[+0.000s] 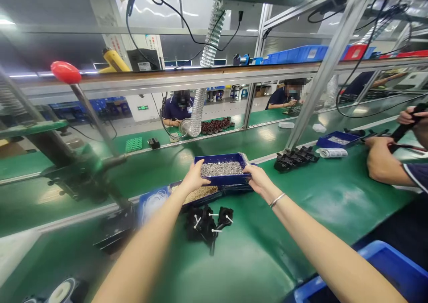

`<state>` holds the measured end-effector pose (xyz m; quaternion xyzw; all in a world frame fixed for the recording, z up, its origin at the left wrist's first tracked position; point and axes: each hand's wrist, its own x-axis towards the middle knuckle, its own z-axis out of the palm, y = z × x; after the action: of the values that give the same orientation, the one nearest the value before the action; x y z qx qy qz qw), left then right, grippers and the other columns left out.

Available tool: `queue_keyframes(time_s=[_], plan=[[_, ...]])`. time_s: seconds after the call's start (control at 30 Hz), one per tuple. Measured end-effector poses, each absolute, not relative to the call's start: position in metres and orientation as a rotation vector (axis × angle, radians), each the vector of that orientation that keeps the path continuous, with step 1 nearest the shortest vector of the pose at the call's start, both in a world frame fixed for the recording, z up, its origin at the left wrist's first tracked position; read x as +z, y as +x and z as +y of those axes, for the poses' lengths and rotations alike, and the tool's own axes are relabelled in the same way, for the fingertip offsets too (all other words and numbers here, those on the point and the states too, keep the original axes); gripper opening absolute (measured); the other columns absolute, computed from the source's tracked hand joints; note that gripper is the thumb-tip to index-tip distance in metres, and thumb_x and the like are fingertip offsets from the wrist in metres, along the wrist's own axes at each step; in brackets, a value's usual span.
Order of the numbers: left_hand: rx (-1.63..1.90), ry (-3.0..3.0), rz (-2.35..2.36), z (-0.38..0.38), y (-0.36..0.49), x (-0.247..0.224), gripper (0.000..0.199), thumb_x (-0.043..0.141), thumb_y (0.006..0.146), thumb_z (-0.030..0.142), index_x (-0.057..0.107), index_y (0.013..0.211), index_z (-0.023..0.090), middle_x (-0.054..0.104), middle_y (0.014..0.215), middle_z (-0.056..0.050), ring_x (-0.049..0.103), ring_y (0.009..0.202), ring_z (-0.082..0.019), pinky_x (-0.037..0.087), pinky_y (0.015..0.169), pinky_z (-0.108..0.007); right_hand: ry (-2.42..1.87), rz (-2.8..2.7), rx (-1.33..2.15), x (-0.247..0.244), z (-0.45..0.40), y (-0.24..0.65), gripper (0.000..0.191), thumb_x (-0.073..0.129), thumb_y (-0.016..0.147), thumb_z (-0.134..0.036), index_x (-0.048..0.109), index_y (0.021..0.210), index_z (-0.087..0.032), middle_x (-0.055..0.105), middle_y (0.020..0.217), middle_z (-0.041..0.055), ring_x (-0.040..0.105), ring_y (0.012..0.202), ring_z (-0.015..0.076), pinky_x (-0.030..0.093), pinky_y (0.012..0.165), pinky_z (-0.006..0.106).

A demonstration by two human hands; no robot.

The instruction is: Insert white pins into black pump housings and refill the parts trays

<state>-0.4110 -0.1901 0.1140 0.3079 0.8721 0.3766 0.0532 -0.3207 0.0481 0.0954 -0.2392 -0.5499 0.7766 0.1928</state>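
Observation:
My left hand (pixel 194 178) and my right hand (pixel 257 178) grip opposite ends of a blue parts bin (pixel 224 179), held out in front of me. Many small silvery metal pieces (pixel 222 168), perhaps screws, fill the bin. Below and behind it stands another bin with tan small parts (pixel 200 193), partly covered by the held one. Left of that is a blue tray with clear white loops (pixel 155 202) like thin tubing. Nearer to me, several black parts (pixel 209 222) with white pins lie on the green mat.
A press with a red-knobbed lever (pixel 66 72) stands at left. A metal post (pixel 326 66) rises at right, near black parts (pixel 296 158) and a rolled white item (pixel 331 152). A co-worker's arm (pixel 384 158) reaches in from the right. A blue crate (pixel 384 254) sits at lower right.

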Motion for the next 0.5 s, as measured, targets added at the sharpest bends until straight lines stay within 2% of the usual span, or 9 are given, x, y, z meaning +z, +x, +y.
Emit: queue_keyframes(time_s=[0.13, 0.23, 0.3, 0.4, 0.5], plan=[[1.144, 1.007, 2.612, -0.161, -0.421, 0.092, 0.093, 0.081, 0.066, 0.022, 0.032, 0.146, 0.016, 0.036, 0.151, -0.02, 0.03, 0.143, -0.033, 0.03, 0.115, -0.044, -0.806, -1.525, 2.118, 0.091, 0.068, -0.318, 0.017, 0.064, 0.088, -0.02, 0.056, 0.074, -0.013, 0.057, 0.066, -0.0041, 0.052, 0.054, 0.0077, 0.043, 0.05, 0.019], [1.119, 1.097, 2.603, -0.151, -0.424, 0.088, 0.088, 0.077, 0.072, 0.026, 0.031, 0.146, 0.015, 0.033, 0.153, -0.019, 0.029, 0.144, -0.03, 0.029, 0.116, -0.041, -0.911, -1.482, 2.06, 0.085, 0.084, -0.317, 0.02, 0.06, 0.094, -0.025, 0.058, 0.079, -0.012, 0.056, 0.069, -0.004, 0.052, 0.054, 0.0066, 0.045, 0.05, 0.019], [1.072, 1.145, 2.624, -0.158, -0.426, 0.089, 0.074, 0.065, 0.082, 0.032, 0.031, 0.145, 0.011, 0.036, 0.152, -0.021, 0.033, 0.142, -0.03, 0.029, 0.116, -0.042, -0.957, -1.452, 2.05, 0.082, 0.092, -0.317, 0.02, 0.06, 0.094, -0.026, 0.059, 0.081, -0.012, 0.058, 0.071, -0.0035, 0.053, 0.055, 0.0067, 0.046, 0.05, 0.019], [0.89, 1.236, 2.604, -0.185, -0.422, 0.087, 0.048, 0.044, 0.093, 0.036, 0.047, 0.135, 0.012, 0.048, 0.144, -0.019, 0.044, 0.135, -0.029, 0.031, 0.114, -0.044, -0.982, -1.42, 2.067, 0.079, 0.098, -0.317, 0.012, 0.064, 0.088, -0.019, 0.06, 0.08, -0.011, 0.061, 0.069, -0.0019, 0.056, 0.054, 0.0084, 0.047, 0.05, 0.02], [0.663, 1.343, 2.483, -0.209, -0.411, 0.074, 0.045, 0.039, 0.094, 0.039, 0.055, 0.131, 0.02, 0.051, 0.145, -0.01, 0.042, 0.138, -0.026, 0.028, 0.117, -0.039, -0.987, -1.425, 2.1, 0.082, 0.1, -0.317, 0.009, 0.063, 0.074, -0.004, 0.061, 0.072, -0.012, 0.064, 0.063, 0.0012, 0.058, 0.052, 0.0121, 0.048, 0.048, 0.022]])
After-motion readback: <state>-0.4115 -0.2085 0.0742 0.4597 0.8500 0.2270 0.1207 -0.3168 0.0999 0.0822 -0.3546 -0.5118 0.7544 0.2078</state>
